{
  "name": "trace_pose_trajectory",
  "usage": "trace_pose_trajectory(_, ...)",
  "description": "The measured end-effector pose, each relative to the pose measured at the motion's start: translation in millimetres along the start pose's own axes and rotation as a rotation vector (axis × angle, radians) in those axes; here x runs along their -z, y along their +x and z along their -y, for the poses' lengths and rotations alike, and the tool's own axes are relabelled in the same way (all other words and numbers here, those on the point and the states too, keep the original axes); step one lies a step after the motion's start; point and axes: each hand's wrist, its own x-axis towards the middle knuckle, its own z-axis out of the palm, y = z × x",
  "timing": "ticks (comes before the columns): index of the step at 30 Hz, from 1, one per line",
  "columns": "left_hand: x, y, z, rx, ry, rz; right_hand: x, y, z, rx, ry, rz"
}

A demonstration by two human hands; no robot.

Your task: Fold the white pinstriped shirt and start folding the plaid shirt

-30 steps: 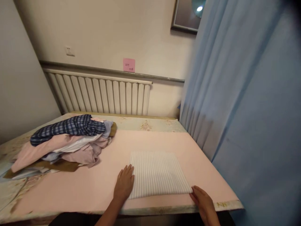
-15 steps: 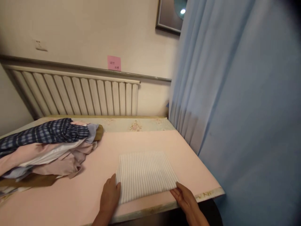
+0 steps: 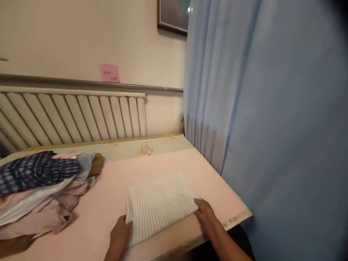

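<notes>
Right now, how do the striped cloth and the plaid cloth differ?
The striped cloth is pale with thin lines; the plaid cloth is dark with checks. The striped cloth is folded flat, while the plaid cloth lies bunched. The left hand and right hand hold the striped cloth, not the plaid cloth. Both are patterned fabric.

Two hands (image 3: pixel 119 235) (image 3: pixel 206 214), one striped cloth (image 3: pixel 161 204)

A pink handwritten note (image 3: pixel 109 73) clings to a beige wall (image 3: pixel 59 32) above a cream panelled radiator (image 3: pixel 78 117), while a pale blue curtain (image 3: pixel 277 108) hangs at right, partly covering a dark-framed picture (image 3: pixel 172 15).
</notes>
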Motion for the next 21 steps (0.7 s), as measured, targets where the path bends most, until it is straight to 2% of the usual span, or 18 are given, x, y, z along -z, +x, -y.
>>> trace_pose_trajectory(8, -27.8, 28.6, -61.4, -0.033, -0.061, -0.036, 22.2, 55.8, 21.5, -0.131, 0.228, -0.129)
trace_pose_trajectory(21, -91.4, 114.9, -180.3, -0.038, -0.156, -0.004, 73.1, 176.1, 52.4, -0.202, 0.414, -0.342)
